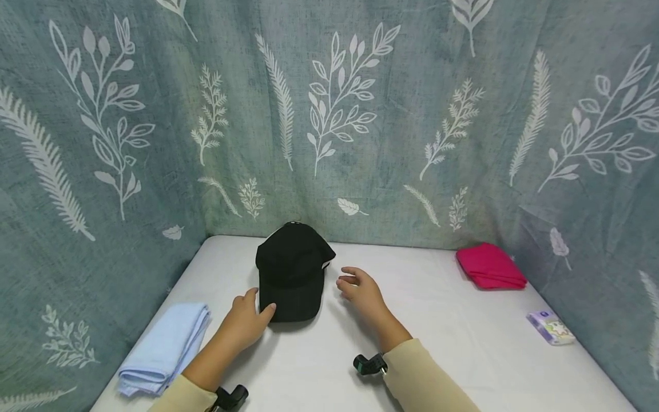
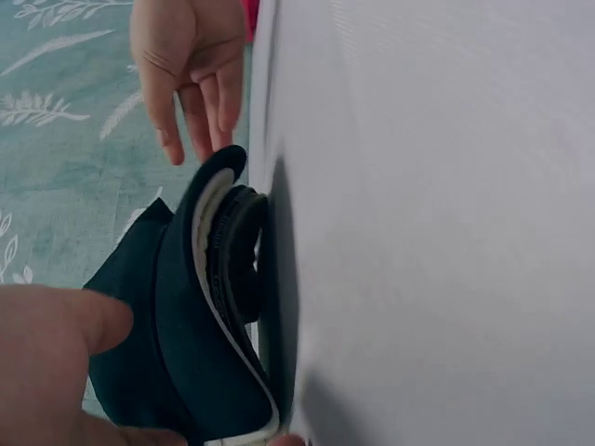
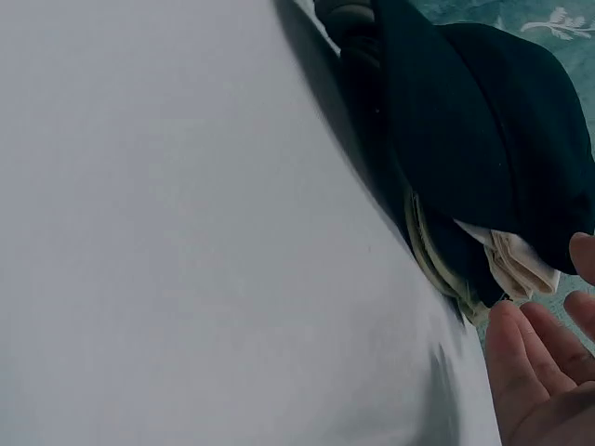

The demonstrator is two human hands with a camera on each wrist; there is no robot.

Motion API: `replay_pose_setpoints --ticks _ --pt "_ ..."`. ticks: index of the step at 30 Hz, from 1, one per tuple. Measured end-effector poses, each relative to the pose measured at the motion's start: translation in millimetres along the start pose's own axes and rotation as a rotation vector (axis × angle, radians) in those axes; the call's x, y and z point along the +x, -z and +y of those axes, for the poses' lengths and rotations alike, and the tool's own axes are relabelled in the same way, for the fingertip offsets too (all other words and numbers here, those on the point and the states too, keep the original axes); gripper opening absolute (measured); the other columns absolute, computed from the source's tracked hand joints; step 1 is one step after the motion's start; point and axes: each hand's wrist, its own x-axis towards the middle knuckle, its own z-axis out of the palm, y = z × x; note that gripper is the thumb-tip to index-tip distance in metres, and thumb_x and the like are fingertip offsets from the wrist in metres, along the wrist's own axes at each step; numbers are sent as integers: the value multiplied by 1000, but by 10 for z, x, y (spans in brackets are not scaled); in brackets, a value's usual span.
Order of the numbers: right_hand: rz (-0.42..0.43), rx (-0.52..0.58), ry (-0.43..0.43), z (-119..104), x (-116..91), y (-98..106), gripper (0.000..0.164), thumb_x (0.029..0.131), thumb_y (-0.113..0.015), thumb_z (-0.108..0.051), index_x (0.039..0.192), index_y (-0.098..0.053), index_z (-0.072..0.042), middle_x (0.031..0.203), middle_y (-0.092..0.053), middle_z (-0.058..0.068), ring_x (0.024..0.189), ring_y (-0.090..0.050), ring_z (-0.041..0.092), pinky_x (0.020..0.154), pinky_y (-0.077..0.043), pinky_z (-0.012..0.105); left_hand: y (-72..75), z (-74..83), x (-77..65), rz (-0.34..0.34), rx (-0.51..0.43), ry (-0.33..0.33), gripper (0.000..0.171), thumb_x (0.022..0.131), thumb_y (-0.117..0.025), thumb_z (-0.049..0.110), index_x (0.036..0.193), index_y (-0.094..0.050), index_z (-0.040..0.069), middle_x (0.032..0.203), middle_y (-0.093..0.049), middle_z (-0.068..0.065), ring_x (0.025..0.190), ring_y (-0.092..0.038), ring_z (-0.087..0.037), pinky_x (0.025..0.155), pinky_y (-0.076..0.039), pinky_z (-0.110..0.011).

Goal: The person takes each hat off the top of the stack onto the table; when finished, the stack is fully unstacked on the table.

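A black baseball cap (image 1: 291, 269) sits on the white table with its brim toward me. My left hand (image 1: 246, 320) is at the left edge of the brim, thumb in front of it and fingers beside it. Whether the thumb touches the cloth is hard to tell. In the left wrist view the cap (image 2: 209, 372) shows a pale edge and dark inner layers under the brim. Apart from the cap, on its right, my right hand (image 1: 362, 294) has its fingers loosely bent and holds nothing. Cream folds show at the cap's side (image 3: 525, 265) in the right wrist view.
A folded light blue cloth (image 1: 165, 346) lies at the table's left edge. Toward the back right is a folded red cloth (image 1: 489, 266), with a small purple-and-white packet (image 1: 551, 328) nearer me. Patterned green curtains (image 1: 360, 200) enclose the white table (image 1: 427, 303) at the back and sides.
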Motion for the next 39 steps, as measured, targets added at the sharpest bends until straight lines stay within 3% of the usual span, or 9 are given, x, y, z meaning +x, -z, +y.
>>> replay_pose_setpoints --ticks 4,5,8,11,16,21,25,32,39 --pt "-10 86 -11 0 42 -127 47 102 -67 -15 146 -56 -1 133 -68 23 113 -72 28 92 -62 38 -17 -7 15 37 -66 51 75 103 -57 41 156 -32 -7 144 -41 -42 128 -53 -58 105 -45 -68" --pt "-6 111 -11 -3 55 -158 47 102 -67 -14 146 -55 0 133 -67 24 113 -72 28 93 -62 38 -31 -12 23 41 -101 65 75 104 -57 40 156 -32 -7 143 -42 -42 123 -58 -55 104 -46 -66" --pt "26 193 -14 -20 87 -234 46 103 -66 -11 144 -55 4 133 -65 29 110 -73 28 92 -62 37 -90 -16 56 26 -276 107 73 104 -56 37 156 -30 -9 143 -44 -42 99 -71 -41 91 -58 -54" --pt "73 305 -49 -36 128 -313 45 102 -66 -10 144 -56 4 131 -66 29 107 -73 27 88 -62 33 -152 -40 79 9 -469 161 72 106 -56 33 157 -27 -8 143 -46 -39 76 -71 -26 72 -64 -37" --pt "124 448 -89 -72 182 -432 46 102 -66 -8 145 -54 2 132 -65 27 108 -72 25 93 -61 34 -185 -77 87 20 -631 200 69 107 -54 30 158 -26 -7 140 -49 -32 86 -66 -25 69 -64 -34" --pt "96 476 -40 -49 205 -502 57 102 -66 -8 155 -45 -3 146 -58 25 122 -66 26 106 -55 40 -194 -89 86 3 -695 209 67 108 -55 28 158 -27 -7 140 -51 -31 88 -65 -25 74 -65 -35" --pt "46 473 2 5 222 -535 69 102 -66 -9 163 -33 -9 156 -49 23 134 -59 28 112 -50 40 -211 -106 86 13 -694 202 66 107 -56 27 156 -30 -8 141 -51 -33 99 -66 -30 79 -64 -36" --pt "30 470 12 21 254 -529 67 103 -64 -7 162 -33 -8 153 -52 20 129 -60 24 106 -54 33 -243 -106 86 33 -701 204 63 107 -57 23 154 -33 -11 142 -50 -35 113 -68 -37 83 -64 -37" --pt "-12 545 -20 14 247 -514 65 104 -60 -3 163 -31 -7 155 -50 19 129 -59 21 105 -54 30 -239 -95 82 33 -710 185 62 106 -58 21 152 -35 -14 141 -51 -36 104 -69 -32 80 -64 -37"
